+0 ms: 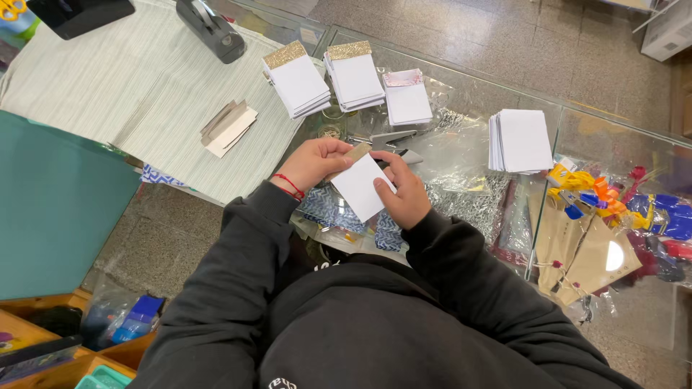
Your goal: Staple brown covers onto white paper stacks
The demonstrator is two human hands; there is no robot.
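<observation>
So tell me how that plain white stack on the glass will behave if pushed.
The stack looks like loose, light sheets, already slightly fanned, so it would probably shear apart. On the smooth glass counter it likely slides easily.

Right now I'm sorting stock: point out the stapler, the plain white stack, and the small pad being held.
stapler [395, 137], head view, on its grey handle.
plain white stack [524, 139], head view, top sheet's middle.
small pad [358, 189], head view, white face.

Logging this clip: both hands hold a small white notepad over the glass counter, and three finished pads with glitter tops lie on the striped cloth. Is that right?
Not quite. The head view shows both hands, left hand and right hand, on the white notepad, but the three glitter-topped pads lie on the glass counter, beside the striped cloth, not on it.
</observation>
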